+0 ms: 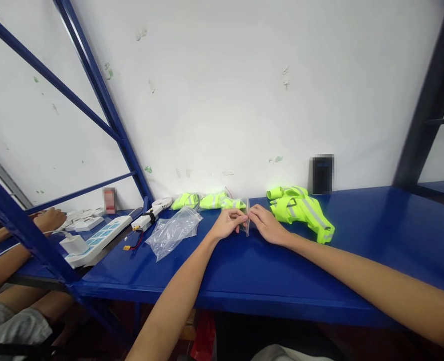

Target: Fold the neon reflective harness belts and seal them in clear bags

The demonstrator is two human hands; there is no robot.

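My left hand and my right hand meet over the blue shelf, both pinching a small clear plastic bag held upright between them. A loose neon-yellow reflective vest lies just right of my right hand. Behind my hands, against the wall, lie folded neon-yellow vests packed in bags. A pile of empty clear plastic bags rests to the left of my left hand.
A white power strip, a white charger block, a small white fan and a wired battery pack lie at the left. Another person's hand and arms reach in there. Blue rack posts cross the left; a dark box leans on the wall.
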